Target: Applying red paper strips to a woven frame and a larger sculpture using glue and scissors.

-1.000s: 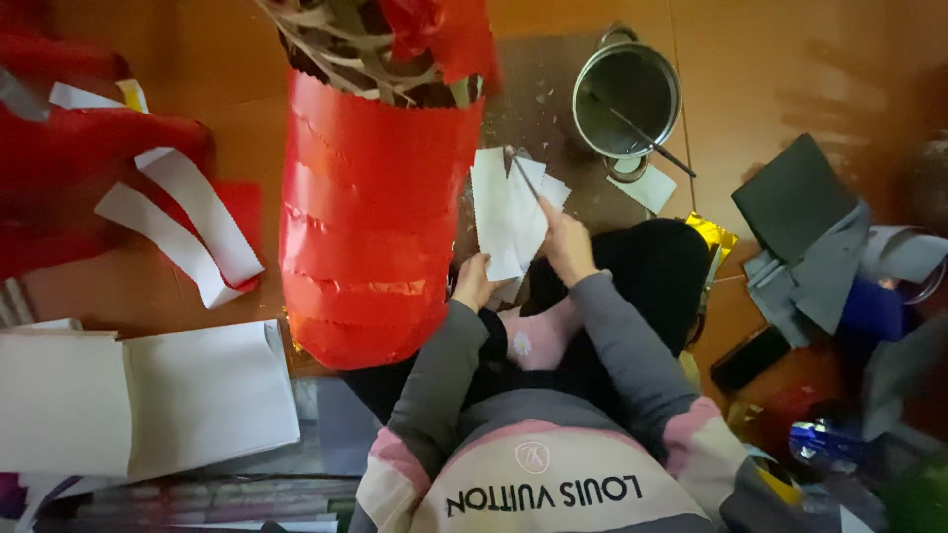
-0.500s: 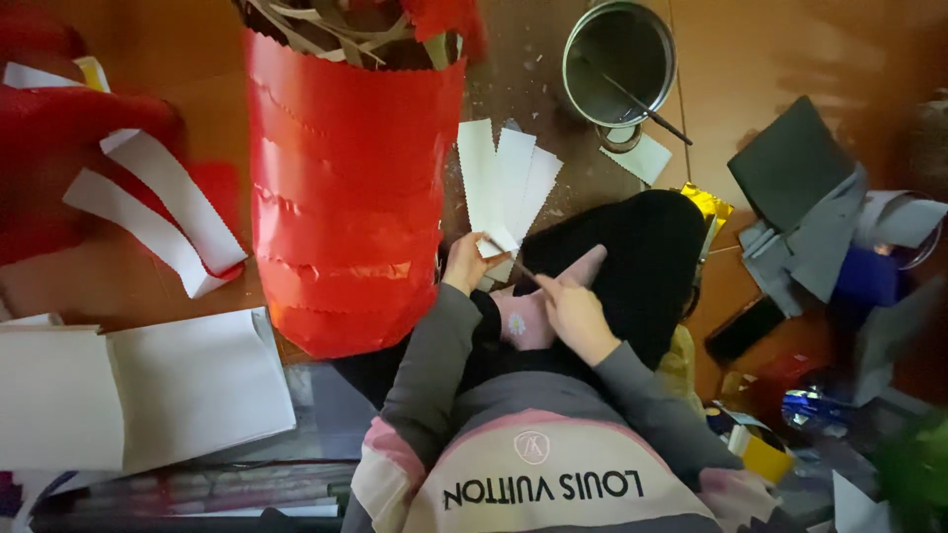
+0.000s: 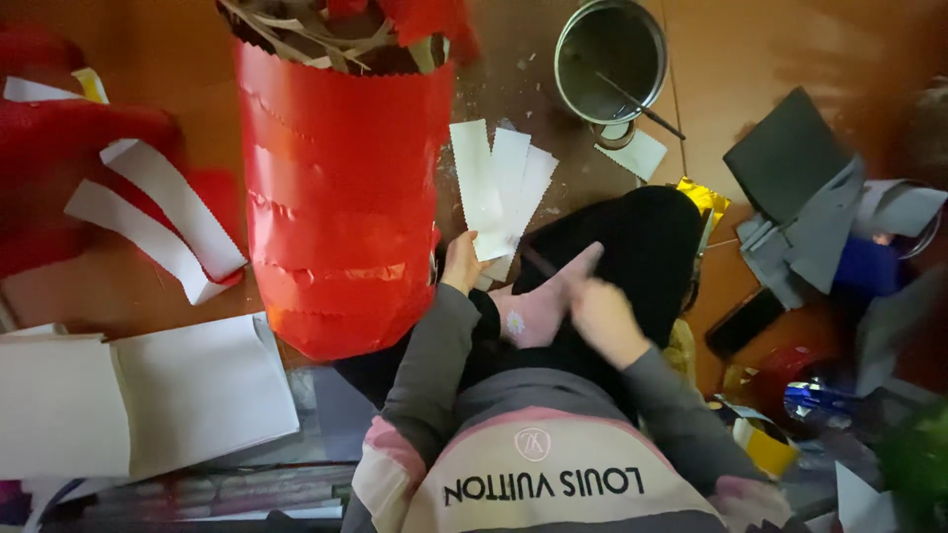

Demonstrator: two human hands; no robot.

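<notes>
My left hand (image 3: 460,262) is shut on the lower ends of three white paper strips with zigzag edges (image 3: 499,188), which fan upward over the brown floor. The strips are just right of a tall cylinder wrapped in shiny red paper (image 3: 341,197), whose open top holds paper scraps. My right hand (image 3: 602,316) is blurred and hovers beside a foot in a pink sock (image 3: 538,311), against black trousers (image 3: 642,257). Whether it holds anything cannot be made out.
A metal pot (image 3: 607,54) with a thin stick in it stands at the top. White sheets (image 3: 148,395) lie at lower left, white strips (image 3: 163,222) on red paper at left. Grey and black sheets (image 3: 790,158), gold foil (image 3: 703,195) and a dark phone (image 3: 746,321) crowd the right.
My right hand has let go of the white strips and dropped down to the pink sock. My left hand keeps the strips, now fanned out.
</notes>
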